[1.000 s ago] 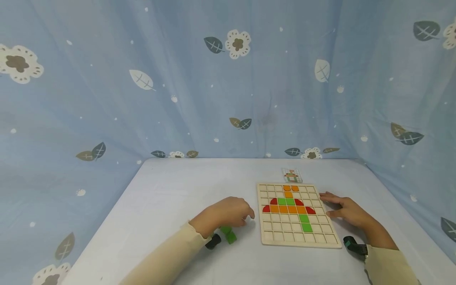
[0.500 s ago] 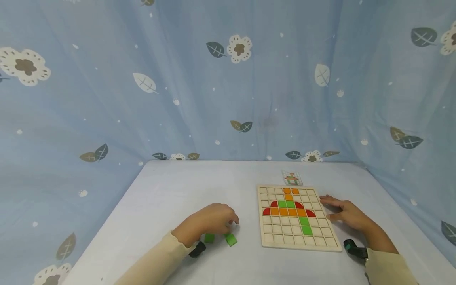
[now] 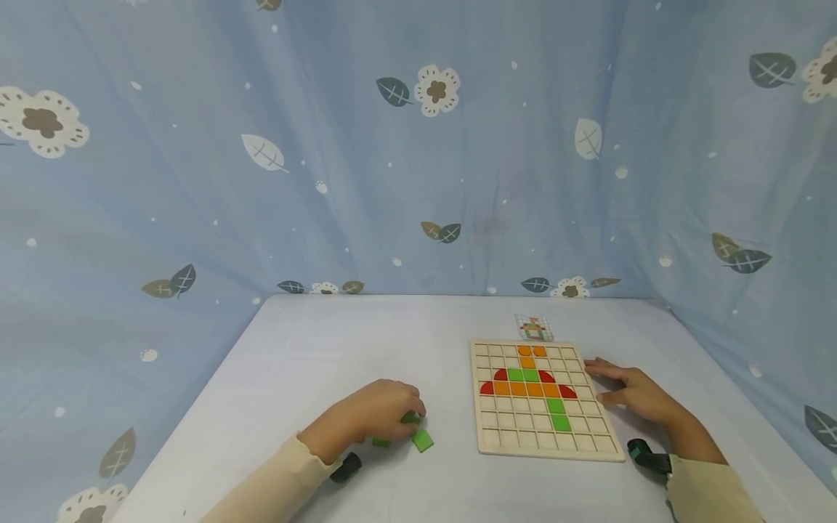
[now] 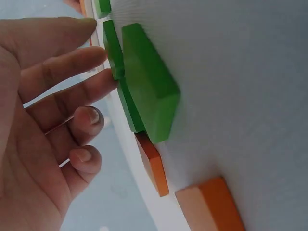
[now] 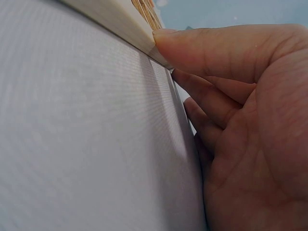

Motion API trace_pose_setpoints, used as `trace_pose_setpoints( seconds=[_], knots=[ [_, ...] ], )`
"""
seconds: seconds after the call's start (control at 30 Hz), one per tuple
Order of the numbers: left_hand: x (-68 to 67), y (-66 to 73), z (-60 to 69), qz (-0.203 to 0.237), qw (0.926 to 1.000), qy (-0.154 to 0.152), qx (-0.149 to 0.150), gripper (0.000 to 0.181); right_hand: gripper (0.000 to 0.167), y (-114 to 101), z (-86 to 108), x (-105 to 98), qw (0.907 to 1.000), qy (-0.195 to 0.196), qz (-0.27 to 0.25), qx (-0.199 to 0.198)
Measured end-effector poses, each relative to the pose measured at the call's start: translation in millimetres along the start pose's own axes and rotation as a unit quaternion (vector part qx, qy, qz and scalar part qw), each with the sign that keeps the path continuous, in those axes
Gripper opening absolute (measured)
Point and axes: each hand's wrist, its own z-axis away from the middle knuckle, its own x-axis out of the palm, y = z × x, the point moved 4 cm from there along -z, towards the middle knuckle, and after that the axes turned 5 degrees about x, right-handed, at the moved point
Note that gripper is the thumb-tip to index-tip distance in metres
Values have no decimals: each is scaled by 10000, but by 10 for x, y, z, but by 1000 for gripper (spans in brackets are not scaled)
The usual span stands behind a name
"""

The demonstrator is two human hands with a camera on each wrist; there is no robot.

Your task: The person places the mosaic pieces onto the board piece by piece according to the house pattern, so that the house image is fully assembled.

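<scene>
In the head view my left hand (image 3: 375, 412) is low over loose green square tiles left of the wooden grid board (image 3: 510, 439). One green tile (image 3: 410, 418) shows between thumb and index finger, another green tile (image 3: 423, 440) lies just right of them. The left wrist view has the fingertips of that hand (image 4: 57, 96) at the edge of a green tile (image 4: 112, 48), thumb and fingers apart; a larger-looking green tile (image 4: 149, 82) is nearer. My right hand (image 3: 634, 392) rests at the board's right edge, its thumb (image 5: 207, 50) touching the side.
Red, orange and green pieces form a figure on the board. A small pattern card (image 3: 534, 327) lies behind it. Orange blocks (image 4: 211, 207) lie near the green tiles in the left wrist view. A blue patterned curtain (image 3: 418, 181) rises behind the white table (image 3: 366, 334).
My left hand has moved left and nearer, away from the board and down to the green tiles. The right hand stays at the board's edge. The head view has shifted slightly.
</scene>
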Motion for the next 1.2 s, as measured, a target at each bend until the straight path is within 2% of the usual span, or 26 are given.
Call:
trace_pose_setpoints(
  seconds=[0.2, 0.5, 0.87, 1.2],
  knots=[
    [19, -3, 37, 130, 9999, -78, -22, 19, 65, -24, 18, 4, 10000, 50, 48, 41],
    [2, -2, 42, 213, 9995, -189, -140, 34, 64, -16, -1, 4, 9999, 14, -114, 17],
    [-21, 46, -13, 137, 9995, -276, 34, 22, 64, 21, -4, 17, 9999, 50, -107, 2],
    [-37, 36, -80, 196, 9983, -508, -200, 22, 63, 9, -7, -2, 10000, 82, -24, 42]
  ],
)
